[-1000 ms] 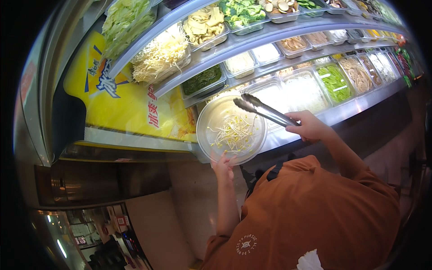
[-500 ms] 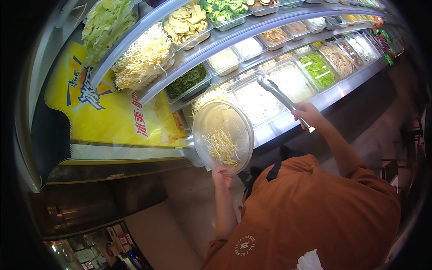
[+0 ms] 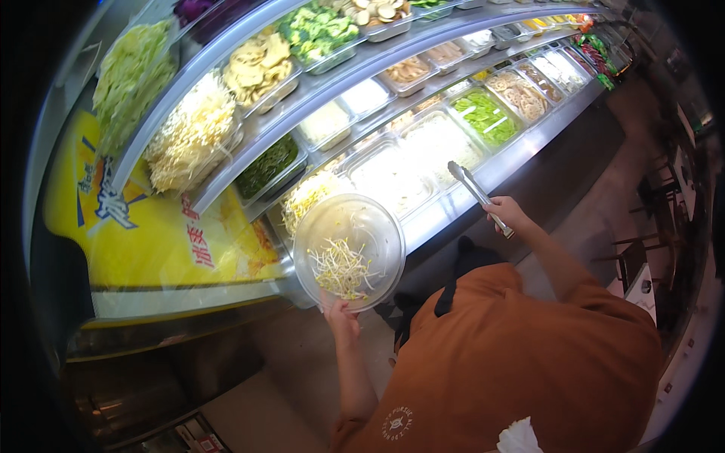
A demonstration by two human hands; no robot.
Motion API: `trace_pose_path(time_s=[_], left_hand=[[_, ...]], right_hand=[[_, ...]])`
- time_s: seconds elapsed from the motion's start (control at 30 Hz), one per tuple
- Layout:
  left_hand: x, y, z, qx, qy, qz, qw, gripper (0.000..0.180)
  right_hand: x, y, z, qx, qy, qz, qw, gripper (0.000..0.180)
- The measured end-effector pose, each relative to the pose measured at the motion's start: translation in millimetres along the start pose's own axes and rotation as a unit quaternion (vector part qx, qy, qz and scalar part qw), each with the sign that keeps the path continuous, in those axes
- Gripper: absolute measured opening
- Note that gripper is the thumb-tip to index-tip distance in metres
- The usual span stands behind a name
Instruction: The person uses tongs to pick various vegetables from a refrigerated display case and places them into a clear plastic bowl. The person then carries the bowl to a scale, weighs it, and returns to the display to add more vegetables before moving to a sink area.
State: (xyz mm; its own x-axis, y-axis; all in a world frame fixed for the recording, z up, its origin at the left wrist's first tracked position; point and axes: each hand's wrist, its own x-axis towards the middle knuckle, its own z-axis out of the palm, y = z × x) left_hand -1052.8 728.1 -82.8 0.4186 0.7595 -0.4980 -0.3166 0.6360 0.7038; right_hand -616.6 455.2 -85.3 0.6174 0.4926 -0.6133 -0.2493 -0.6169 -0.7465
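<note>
My left hand (image 3: 341, 317) grips the lower rim of a clear round plastic bowl (image 3: 381, 249). A small heap of bean sprouts (image 3: 341, 269) lies inside it. My right hand (image 3: 507, 214) is closed around the handle of metal tongs (image 3: 470, 185), whose tips point up toward the food trays. Nothing shows between the tong tips. Just past the bowl, a tray of more bean sprouts (image 3: 308, 198) is partly hidden by the bowl's rim. Beside it are a brightly lit tray of pale food (image 3: 389, 175) and a tray of green vegetable slices (image 3: 485, 117).
Curved shelves (image 3: 355, 62) hold trays of broccoli (image 3: 317, 32), enoki mushrooms (image 3: 192, 136) and dark green seaweed-like strands (image 3: 268, 166). A bag of shredded lettuce (image 3: 136, 75) leans at far left above a yellow printed panel (image 3: 151, 241). Chairs (image 3: 630, 253) stand on the floor at right.
The view has shifted, so the counter sits further left. The tongs have drawn back from above the trays toward the counter's front edge. The bowl stays in my left hand.
</note>
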Motion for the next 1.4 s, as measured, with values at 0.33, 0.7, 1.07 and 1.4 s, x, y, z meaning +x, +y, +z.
trace_pose_path(time_s=[0.33, 0.7, 1.07, 1.4], left_hand=[[-7, -148, 88, -0.037, 0.054, -0.008, 0.998, 0.096], [-52, -295, 286, -0.072, 0.073, -0.031, 0.994, 0.090], [-46, -301, 385, 0.065, 0.091, -0.051, 0.992, 0.079], [59, -324, 405, 0.155, 0.119, -0.080, 0.978, 0.065]], right_hand=[[189, 61, -207, 0.075, 0.030, 0.042, 0.996, 0.034], [356, 53, -296, 0.136, -0.131, 0.099, 0.977, 0.040], [365, 33, -316, 0.093, -0.176, -0.004, 0.980, 0.018], [228, -34, -405, 0.147, -0.337, -0.082, 0.926, 0.019]])
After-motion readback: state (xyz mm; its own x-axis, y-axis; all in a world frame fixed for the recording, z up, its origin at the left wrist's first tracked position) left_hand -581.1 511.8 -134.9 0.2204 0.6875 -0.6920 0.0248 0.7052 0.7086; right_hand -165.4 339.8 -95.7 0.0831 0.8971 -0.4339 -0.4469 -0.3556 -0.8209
